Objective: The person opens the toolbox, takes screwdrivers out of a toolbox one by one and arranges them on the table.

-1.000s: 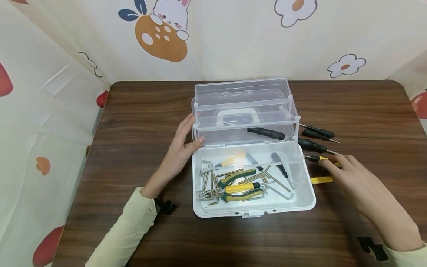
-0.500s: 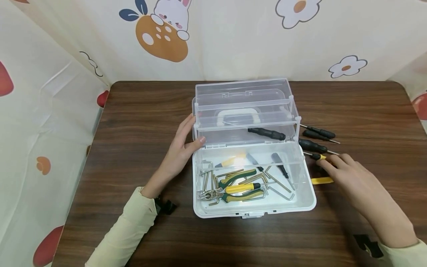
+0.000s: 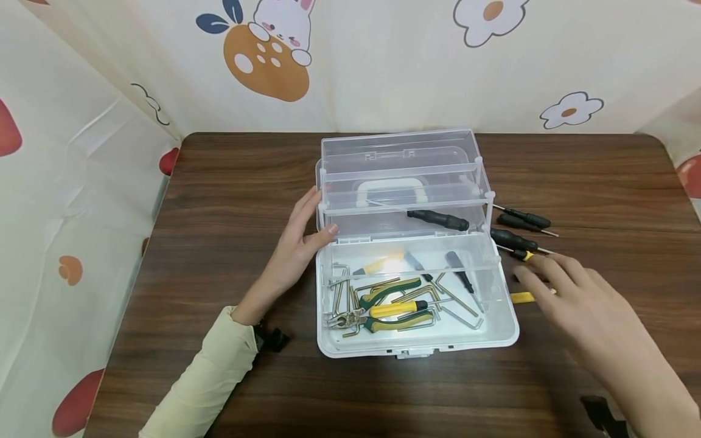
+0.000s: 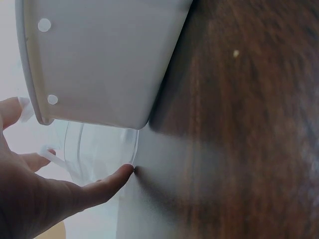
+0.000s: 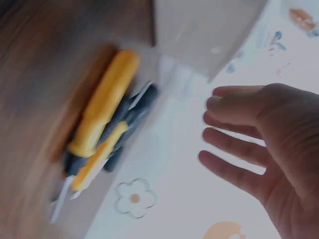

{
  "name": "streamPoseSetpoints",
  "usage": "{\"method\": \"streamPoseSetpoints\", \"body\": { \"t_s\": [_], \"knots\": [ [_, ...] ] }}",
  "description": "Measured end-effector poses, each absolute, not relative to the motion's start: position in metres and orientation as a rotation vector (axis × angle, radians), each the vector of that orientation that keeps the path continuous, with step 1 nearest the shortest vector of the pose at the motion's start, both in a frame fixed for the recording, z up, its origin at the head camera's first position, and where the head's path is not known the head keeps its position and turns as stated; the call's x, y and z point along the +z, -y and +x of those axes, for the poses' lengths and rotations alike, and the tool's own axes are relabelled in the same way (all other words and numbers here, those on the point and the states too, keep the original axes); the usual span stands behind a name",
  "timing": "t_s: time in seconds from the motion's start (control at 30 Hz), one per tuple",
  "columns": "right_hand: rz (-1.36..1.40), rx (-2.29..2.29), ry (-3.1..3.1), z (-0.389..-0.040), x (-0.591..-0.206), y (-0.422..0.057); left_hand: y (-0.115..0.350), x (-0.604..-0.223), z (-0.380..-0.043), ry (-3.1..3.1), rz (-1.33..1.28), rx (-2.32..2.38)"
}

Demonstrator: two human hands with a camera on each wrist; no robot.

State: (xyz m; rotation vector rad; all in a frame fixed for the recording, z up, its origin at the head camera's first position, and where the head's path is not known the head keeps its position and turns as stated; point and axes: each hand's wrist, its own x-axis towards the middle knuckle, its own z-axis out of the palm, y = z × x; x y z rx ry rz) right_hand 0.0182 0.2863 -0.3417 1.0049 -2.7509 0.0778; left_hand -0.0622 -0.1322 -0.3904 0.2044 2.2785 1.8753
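Note:
My left hand point(image 3: 287, 255) rests against the left side of the raised clear lid point(image 3: 394, 140) of a white toolbox point(image 3: 506, 331), its fingers extended. In the left wrist view, a fingertip point(image 4: 127, 170) lies at the edge of the clear plastic. My right hand point(image 3: 586, 310) hovers right of the box with nothing in its fingers. Below it lie a yellow-handled screwdriver point(image 5: 107, 104) and a thinner yellow-and-black one point(image 3: 528, 255), both partly hidden by the hand in the head view. A thick black screwdriver point(image 3: 512, 238) touches this group.
Inside the box lie green-and-yellow pliers point(image 3: 391, 292), a yellow screwdriver point(image 3: 397, 308), a grey-handled screwdriver point(image 3: 459, 271) and several hex keys point(image 3: 457, 299). A black screwdriver point(image 3: 438, 219) sits in the lid's tray. Two small black screwdrivers point(image 3: 526, 218) lie near the back right of the wooden table point(image 3: 246, 182).
The thinner yellow-and-black screwdriver has shifted slightly up toward the thick black one. My right hand has let go of it and lifted away. The left hand has stayed put.

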Motion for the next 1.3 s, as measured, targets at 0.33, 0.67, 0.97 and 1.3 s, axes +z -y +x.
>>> {"method": "streamPoseSetpoints", "body": {
  "t_s": [0.33, 0.67, 0.97, 1.3],
  "knots": [
    [1.311, 0.038, 2.495, 0.028, -0.337, -0.233, 0.135, -0.391, -0.062, -2.295, 0.201, 1.873],
    [1.531, 0.009, 2.407, 0.015, -0.355, -0.193, 0.134, -0.396, -0.063, -2.289, 0.222, 1.878],
    [1.756, -0.033, 2.483, -0.002, -0.362, -0.17, 0.133, -0.396, -0.064, -2.277, 0.228, 1.888],
    [1.782, -0.048, 2.482, -0.007, -0.373, -0.15, 0.133, -0.393, -0.062, -2.276, 0.224, 1.875]
  ]
}}
